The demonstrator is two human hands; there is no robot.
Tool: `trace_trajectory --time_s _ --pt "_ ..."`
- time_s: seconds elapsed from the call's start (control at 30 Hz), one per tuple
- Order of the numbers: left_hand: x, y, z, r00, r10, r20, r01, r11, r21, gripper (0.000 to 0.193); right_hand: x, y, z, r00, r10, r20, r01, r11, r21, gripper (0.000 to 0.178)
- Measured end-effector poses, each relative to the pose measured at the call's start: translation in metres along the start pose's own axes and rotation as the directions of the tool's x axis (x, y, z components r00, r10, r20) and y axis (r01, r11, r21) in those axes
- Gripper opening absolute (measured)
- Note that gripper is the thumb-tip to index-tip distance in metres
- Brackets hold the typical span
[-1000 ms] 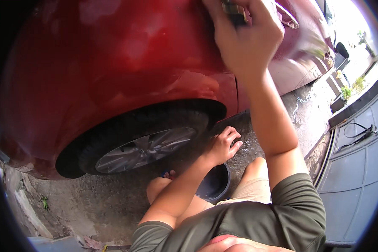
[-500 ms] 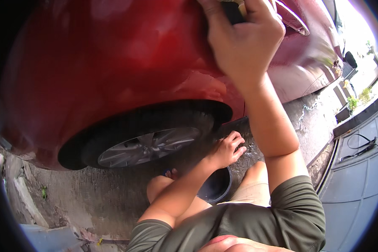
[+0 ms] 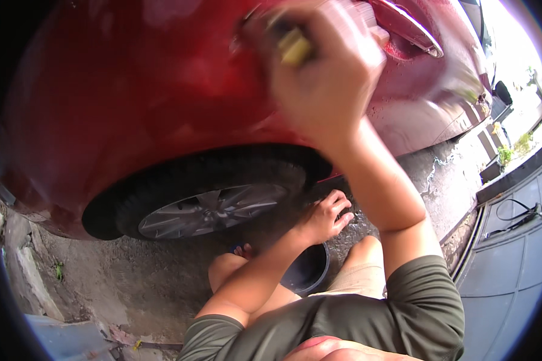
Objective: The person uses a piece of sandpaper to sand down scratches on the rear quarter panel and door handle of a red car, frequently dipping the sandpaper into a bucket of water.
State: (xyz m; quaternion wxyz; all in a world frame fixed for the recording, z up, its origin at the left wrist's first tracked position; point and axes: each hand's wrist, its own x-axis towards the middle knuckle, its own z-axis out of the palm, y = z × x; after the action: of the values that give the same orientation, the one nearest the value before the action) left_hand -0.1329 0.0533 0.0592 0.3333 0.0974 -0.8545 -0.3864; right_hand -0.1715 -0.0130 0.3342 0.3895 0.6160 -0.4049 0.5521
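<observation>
My right hand (image 3: 325, 78), smeared by motion, is closed around a yellow sponge (image 3: 295, 48) against the red car's body panel (image 3: 180, 78), above the front or rear wheel. Only part of the sponge shows between thumb and fingers. Lower down, my left hand (image 3: 326, 218) hangs with loosely bent fingers apart and nothing in them. Beneath it is a dark bucket (image 3: 307, 271), standing between my legs and partly hidden by my left forearm. The wheel (image 3: 214, 210), with its grey spoked rim and black tyre, is just left of my left hand.
Wet concrete ground (image 3: 144, 271) lies under the car. To the right are a grey panelled gate (image 3: 500, 283) with a black strap on it, and some green plants (image 3: 506, 153). A raised door handle or mirror-like red part (image 3: 406, 24) juts out near my right hand.
My right hand has swept left and slightly down across the red panel with the sponge. My left hand stays in nearly the same place.
</observation>
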Motion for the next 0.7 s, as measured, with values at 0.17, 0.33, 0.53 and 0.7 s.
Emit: trace_trajectory --time_s 0.17,0.33,0.53,0.7 --pt "-0.012 -0.004 -0.006 0.975 -0.144 0.171 0.127 0.986 0.104 0.032 -0.05 0.02 -0.039 0.995 -0.101 -0.002 0.1 0.991 0.092 0.028" --pt "-0.029 0.006 -0.024 0.299 -0.621 0.724 0.247 0.784 0.57 0.046 -0.289 -0.017 -0.1 0.658 0.65 0.381 -0.708 0.706 0.016 0.02" --pt "-0.034 0.022 -0.063 0.442 -0.635 0.634 0.318 0.772 0.551 0.041 -0.542 -0.092 -0.144 -0.441 0.451 0.776 -0.429 0.654 -0.624 0.031" --pt "-0.044 0.003 -0.058 0.545 -0.656 0.522 0.319 0.738 0.595 0.044 -0.58 -0.079 -0.137 -0.574 0.345 0.743 -0.316 0.743 -0.589 0.031"
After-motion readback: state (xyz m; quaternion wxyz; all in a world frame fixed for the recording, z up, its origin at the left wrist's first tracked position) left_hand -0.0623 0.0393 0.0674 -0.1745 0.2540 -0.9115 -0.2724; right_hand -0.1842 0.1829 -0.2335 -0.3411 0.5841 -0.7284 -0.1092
